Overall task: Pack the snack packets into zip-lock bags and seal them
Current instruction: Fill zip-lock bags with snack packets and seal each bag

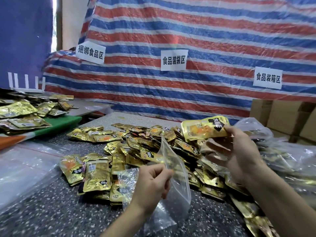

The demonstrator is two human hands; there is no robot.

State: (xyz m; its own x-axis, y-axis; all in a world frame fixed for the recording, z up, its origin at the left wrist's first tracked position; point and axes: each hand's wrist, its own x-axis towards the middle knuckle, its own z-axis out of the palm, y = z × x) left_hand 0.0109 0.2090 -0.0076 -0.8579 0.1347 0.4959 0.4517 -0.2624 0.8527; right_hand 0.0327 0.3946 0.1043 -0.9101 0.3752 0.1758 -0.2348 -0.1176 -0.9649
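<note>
My left hand [152,182] pinches the edge of a clear zip-lock bag [176,182], which stands upright above the table with its mouth toward the top. My right hand [234,151] is raised to the right of the bag and grips a stack of gold snack packets [205,128] between thumb and fingers. A large heap of gold packets [136,147] covers the speckled table [51,211] behind and beside both hands.
Clear plastic bags [25,165] lie at the left. More packets [22,113] are piled on a green surface at far left. Cardboard boxes [282,117] stand at the right, with filled bags [287,159] in front. A striped tarp [188,48] with paper signs hangs behind.
</note>
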